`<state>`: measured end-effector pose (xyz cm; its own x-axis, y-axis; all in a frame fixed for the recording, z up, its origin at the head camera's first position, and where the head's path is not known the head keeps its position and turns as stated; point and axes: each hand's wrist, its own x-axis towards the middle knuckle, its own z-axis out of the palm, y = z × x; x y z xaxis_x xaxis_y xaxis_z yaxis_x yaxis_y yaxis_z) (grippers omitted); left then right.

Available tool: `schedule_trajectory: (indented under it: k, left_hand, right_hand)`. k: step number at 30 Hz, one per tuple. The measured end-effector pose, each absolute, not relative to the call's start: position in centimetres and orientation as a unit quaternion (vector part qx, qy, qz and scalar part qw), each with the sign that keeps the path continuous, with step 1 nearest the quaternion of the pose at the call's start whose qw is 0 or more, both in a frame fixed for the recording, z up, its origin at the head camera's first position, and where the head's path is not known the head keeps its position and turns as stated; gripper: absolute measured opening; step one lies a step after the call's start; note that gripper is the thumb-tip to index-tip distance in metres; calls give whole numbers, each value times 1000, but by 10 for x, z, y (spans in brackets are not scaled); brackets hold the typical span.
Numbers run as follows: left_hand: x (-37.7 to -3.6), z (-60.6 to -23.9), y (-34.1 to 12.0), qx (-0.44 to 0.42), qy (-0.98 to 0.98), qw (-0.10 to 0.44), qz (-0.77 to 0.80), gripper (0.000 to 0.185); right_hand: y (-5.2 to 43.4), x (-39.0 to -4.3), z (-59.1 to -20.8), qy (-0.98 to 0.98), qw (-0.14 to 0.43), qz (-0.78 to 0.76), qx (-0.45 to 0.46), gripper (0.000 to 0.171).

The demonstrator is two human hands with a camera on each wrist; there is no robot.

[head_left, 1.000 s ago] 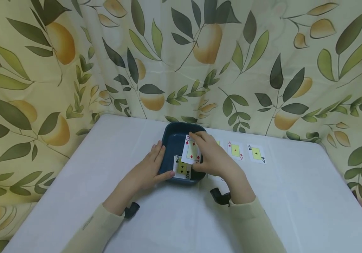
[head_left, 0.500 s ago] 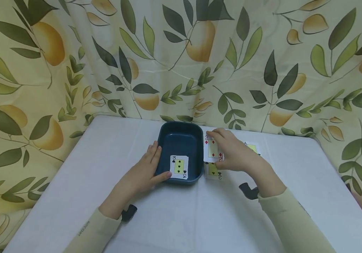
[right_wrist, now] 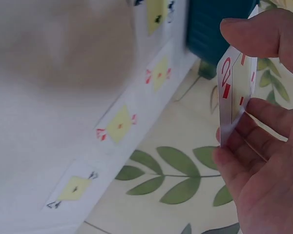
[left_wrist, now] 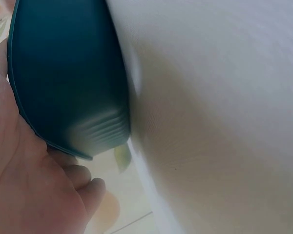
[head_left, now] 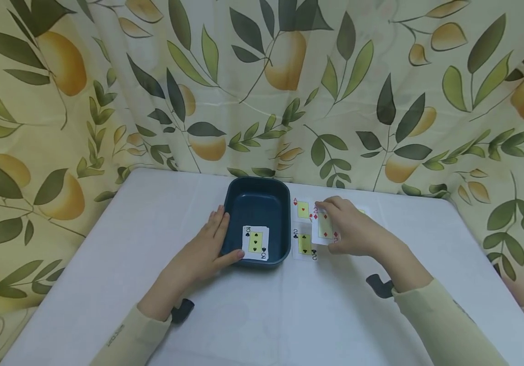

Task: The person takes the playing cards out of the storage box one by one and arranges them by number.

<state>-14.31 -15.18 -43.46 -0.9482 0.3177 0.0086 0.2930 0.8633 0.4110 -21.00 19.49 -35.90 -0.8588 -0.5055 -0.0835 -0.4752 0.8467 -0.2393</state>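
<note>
My right hand [head_left: 349, 226] pinches a two of diamonds [head_left: 325, 227] between thumb and fingertips, holding it above the table just right of the tray. In the right wrist view, the card [right_wrist: 227, 95] is tilted on edge to the camera. My left hand [head_left: 202, 249] rests along the left rim of a dark blue tray [head_left: 285, 218], fingers extended, thumb at its near left corner. Inside the tray, near its front, lies a small stack with a three of spades [head_left: 256, 243] on top. Next to the tray lie an ace of hearts [head_left: 303, 209] and a two of clubs [head_left: 304, 245].
Further right in the row lie an ace of diamonds [right_wrist: 119, 125] and an ace of clubs [right_wrist: 75, 188], both mostly behind my right hand in the head view. A white cloth [head_left: 262, 315] covers the table. A fruit-patterned curtain [head_left: 243, 76] hangs at the back edge.
My right hand has carried the two of diamonds from over the tray rightward, past the ace of hearts and two of clubs, uncovering them. The left hand has stayed on the tray.
</note>
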Motion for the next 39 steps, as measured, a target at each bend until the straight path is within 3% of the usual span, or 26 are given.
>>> schedule_trajectory:
  k: [24, 39]
  left_hand:
    - [-142, -435, -153, 158, 965, 30, 206, 101]
    - [-141, -432, -152, 157, 964, 27, 211, 101]
  right_hand:
    - [221, -208, -388, 960, 87, -84, -253, 93]
    - [228, -212, -398, 962, 130, -68, -230, 92]
